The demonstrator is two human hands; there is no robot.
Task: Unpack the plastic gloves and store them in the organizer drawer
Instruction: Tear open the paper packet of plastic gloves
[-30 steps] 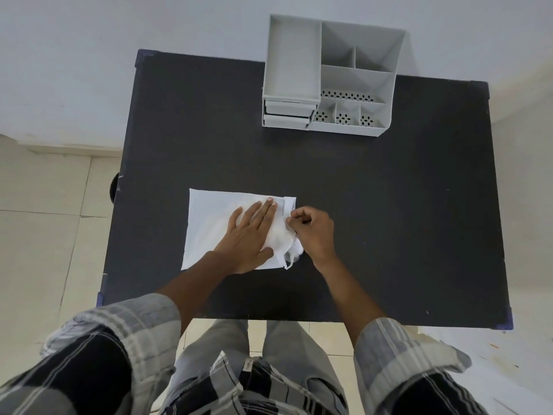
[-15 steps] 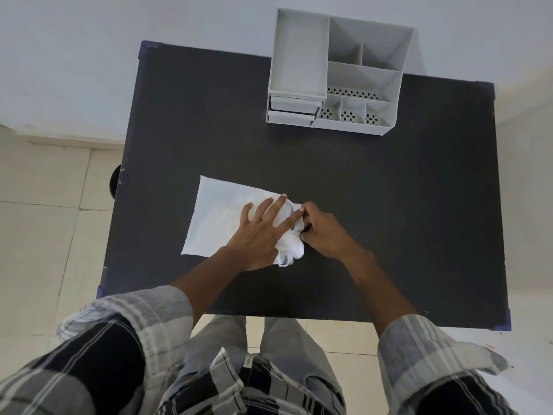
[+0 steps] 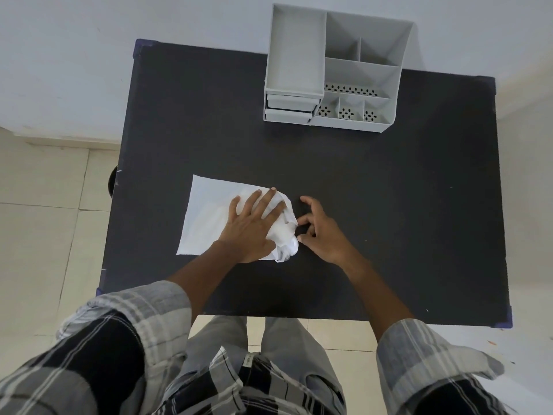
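The left hand [image 3: 251, 227] lay flat, fingers spread, on the white packet [image 3: 209, 217] at mid-table [image 3: 389, 205]. The right hand [image 3: 320, 232] pinched the packet's crumpled right end. The grey organizer [image 3: 335, 70] stood well apart at the table's far edge.

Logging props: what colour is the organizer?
Light grey organizer, seen in the head view.
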